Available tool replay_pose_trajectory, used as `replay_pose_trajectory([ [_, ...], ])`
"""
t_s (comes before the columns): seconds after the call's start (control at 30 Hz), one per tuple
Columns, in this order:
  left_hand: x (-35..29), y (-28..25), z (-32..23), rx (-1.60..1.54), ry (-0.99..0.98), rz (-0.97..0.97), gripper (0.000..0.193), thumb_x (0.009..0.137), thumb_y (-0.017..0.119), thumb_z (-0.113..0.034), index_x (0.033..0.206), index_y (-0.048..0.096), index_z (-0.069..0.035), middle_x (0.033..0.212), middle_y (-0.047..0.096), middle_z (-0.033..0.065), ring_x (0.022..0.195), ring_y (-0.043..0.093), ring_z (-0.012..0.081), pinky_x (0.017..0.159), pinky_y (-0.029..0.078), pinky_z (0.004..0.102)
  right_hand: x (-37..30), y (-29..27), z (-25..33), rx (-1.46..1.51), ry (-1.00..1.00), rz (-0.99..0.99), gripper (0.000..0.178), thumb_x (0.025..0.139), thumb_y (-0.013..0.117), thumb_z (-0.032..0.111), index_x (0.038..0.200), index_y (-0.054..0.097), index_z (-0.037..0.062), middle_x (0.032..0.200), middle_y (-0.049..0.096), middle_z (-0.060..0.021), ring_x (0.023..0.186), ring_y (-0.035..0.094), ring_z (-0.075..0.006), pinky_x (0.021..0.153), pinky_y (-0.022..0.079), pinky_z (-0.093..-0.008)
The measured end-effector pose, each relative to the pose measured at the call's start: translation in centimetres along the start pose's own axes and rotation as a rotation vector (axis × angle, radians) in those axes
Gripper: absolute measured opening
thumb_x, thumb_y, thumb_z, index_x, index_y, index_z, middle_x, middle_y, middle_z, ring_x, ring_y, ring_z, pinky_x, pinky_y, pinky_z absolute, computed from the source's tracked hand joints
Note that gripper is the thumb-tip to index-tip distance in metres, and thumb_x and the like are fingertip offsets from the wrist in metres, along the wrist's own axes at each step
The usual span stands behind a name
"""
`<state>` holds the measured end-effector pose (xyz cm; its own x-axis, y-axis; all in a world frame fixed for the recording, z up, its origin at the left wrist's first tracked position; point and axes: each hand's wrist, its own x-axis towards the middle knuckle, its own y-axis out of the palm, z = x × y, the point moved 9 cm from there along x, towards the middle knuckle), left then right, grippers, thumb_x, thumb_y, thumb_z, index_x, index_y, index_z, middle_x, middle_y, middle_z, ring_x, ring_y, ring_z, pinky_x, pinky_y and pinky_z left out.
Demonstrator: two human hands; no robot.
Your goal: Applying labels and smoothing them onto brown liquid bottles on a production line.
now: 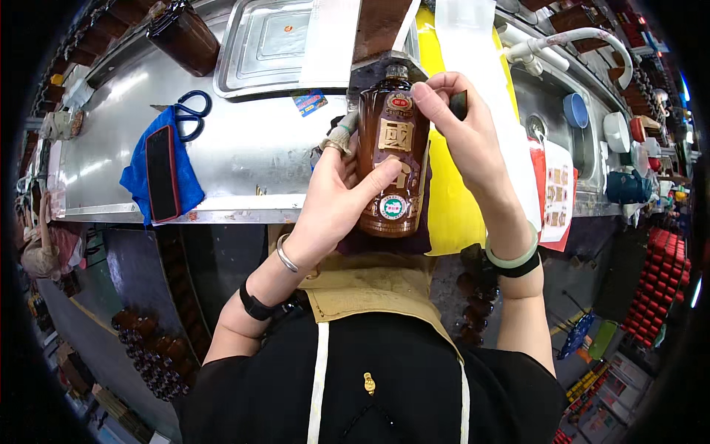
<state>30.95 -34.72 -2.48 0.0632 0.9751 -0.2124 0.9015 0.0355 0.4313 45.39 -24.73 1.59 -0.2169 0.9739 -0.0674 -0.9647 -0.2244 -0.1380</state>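
Note:
A brown glass bottle (375, 163) with gold characters and a round green-and-white sticker lies in front of me, its neck pointing away. My left hand (333, 189) is closed round its left side, thumb across the front. Grey knitted fabric (339, 139) covers one of that hand's fingers. Beside the bottle's shoulder, my right hand (466, 126) is closed on a small dark flat piece (458, 106), whose kind I cannot make out. The right thumb reaches the bottle's upper edge. Dark cloth (396, 246) shows beneath the bottle's base.
On the steel counter (255, 159) at left are a phone (163, 174) on a blue cloth (194, 191), blue-handled scissors (194, 115) and a metal tray (255, 44). Yellow sheeting (451, 214) runs right of the bottle. Farther right are label sheets (558, 194) and a sink with a tap (577, 35).

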Motion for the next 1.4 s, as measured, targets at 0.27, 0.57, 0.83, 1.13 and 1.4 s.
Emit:
replay_pose_trajectory([
  [0.27, -0.6, -0.3, -0.1, 0.051, 0.035, -0.032, 0.09, 0.094, 0.078, -0.01, 0.162, 0.022, 0.003, 0.152, 0.047, 0.0185, 0.137, 0.052, 0.023, 0.116, 0.043, 0.0385, -0.4, 1.0, -0.8, 0.073, 0.03, -0.047, 0.038, 0.086, 0.089, 0.021, 0.105, 0.062, 0.0028, 0.085, 0.049, 0.0068, 0.075, 0.042, -0.0026, 0.063, 0.037, -0.0182],
  [0.57, -0.5, 0.5, -0.5, 0.045, 0.041, -0.036, 0.079, 0.098, 0.072, -0.004, 0.16, 0.024, 0.002, 0.146, 0.053, 0.016, 0.129, 0.059, 0.0218, 0.108, 0.052, 0.0361, -0.5, 1.1, -0.4, 0.14, 0.011, -0.058, 0.041, 0.085, 0.089, 0.024, 0.107, 0.062, 0.0007, 0.083, 0.05, 0.005, 0.073, 0.045, -0.0052, 0.066, 0.041, -0.0199],
  [0.83, -0.7, -0.5, 0.6, 0.098, 0.013, -0.079, 0.076, 0.1, 0.068, -0.001, 0.161, 0.022, 0.003, 0.153, 0.047, 0.0176, 0.136, 0.054, 0.0234, 0.113, 0.047, 0.0382, -0.5, 0.5, -0.3, -0.136, 0.047, -0.119, 0.048, 0.081, 0.088, 0.035, 0.104, 0.063, 0.0006, 0.088, 0.06, -0.0026, 0.08, 0.056, -0.0117, 0.074, 0.051, -0.028],
  [1.13, -0.5, -0.9, 0.2, 0.056, 0.015, -0.095, 0.069, 0.104, 0.063, -0.004, 0.161, 0.025, 0.002, 0.155, 0.046, 0.0185, 0.138, 0.052, 0.0239, 0.113, 0.047, 0.0387, -0.5, 0.6, -1.1, 0.026, 0.004, -0.083, 0.043, 0.088, 0.085, 0.032, 0.109, 0.063, 0.0013, 0.082, 0.05, 0.0046, 0.073, 0.046, -0.0071, 0.069, 0.045, -0.0233],
  [1.4, 1.3, -0.9, -0.8, -0.014, 0.032, -0.068, 0.055, 0.11, 0.055, -0.012, 0.16, 0.033, -0.001, 0.154, 0.052, 0.0143, 0.137, 0.053, 0.0208, 0.11, 0.048, 0.0356, -2.9, 0.4, -1.4, 0.045, 0.049, -0.051, 0.047, 0.096, 0.079, 0.027, 0.132, 0.06, 0.0043, 0.082, 0.045, 0.0064, 0.077, 0.044, -0.0043, 0.072, 0.04, -0.0209],
])
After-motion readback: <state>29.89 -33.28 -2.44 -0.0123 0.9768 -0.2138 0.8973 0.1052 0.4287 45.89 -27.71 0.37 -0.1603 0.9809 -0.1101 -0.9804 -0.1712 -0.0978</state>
